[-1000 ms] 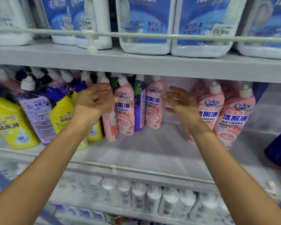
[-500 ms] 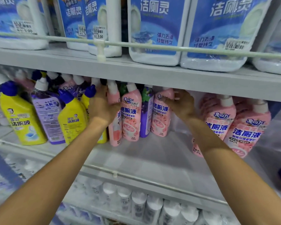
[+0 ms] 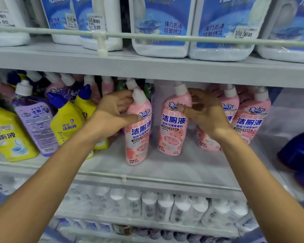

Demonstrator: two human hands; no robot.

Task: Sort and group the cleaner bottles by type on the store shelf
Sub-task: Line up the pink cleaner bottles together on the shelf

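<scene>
On the middle shelf (image 3: 165,165), my left hand (image 3: 112,113) grips the neck and shoulder of a pink cleaner bottle (image 3: 139,137) with a white cap, tilted near the shelf's front. My right hand (image 3: 205,114) holds a second pink bottle (image 3: 172,127) at its shoulder, thumb on the label. More pink bottles (image 3: 249,120) stand to the right. Yellow bottles with blue caps (image 3: 67,120) and a purple bottle (image 3: 37,125) stand to the left. Green and purple bottles are partly hidden behind the pink ones.
Large white jugs with blue labels (image 3: 161,25) fill the upper shelf behind a rail (image 3: 147,36). White-capped bottles (image 3: 156,206) line the lower shelf. A dark blue object (image 3: 298,151) sits at the right end. Bare shelf lies in front of the pink bottles.
Both hands reached in and took hold of pink bottles. The left bottle has come forward toward the shelf's front edge, and the right one has shifted forward too.
</scene>
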